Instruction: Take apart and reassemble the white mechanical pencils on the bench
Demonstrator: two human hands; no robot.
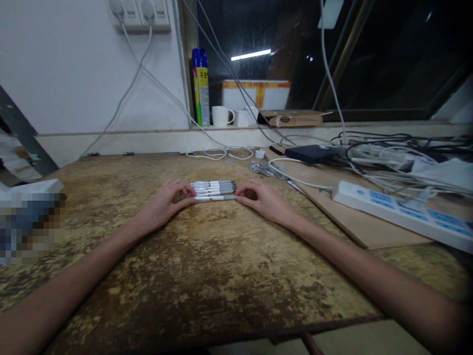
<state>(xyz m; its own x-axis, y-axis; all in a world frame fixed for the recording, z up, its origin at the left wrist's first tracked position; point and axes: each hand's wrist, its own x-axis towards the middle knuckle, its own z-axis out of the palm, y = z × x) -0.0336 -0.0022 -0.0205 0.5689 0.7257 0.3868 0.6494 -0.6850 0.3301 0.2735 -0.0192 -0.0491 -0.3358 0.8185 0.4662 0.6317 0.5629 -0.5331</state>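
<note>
Several white and grey pens (214,187) lie side by side in a row on the worn wooden table (207,276). The nearest pen (217,197) lies crosswise along the front of the row, a little apart from the others at its grey end. My left hand (172,199) pinches the left end of this pen between thumb and fingers. At the grey right end, my right hand (258,199) is closed in a similar pinch. The fingertips of both hands partly cover the ends of the row.
A power strip (402,212) and tangled cables (388,153) lie on a board (351,222) at the right. Behind the pens is a crumpled clear packet (266,169). A spray can (201,88) and white mug (220,116) stand on the windowsill.
</note>
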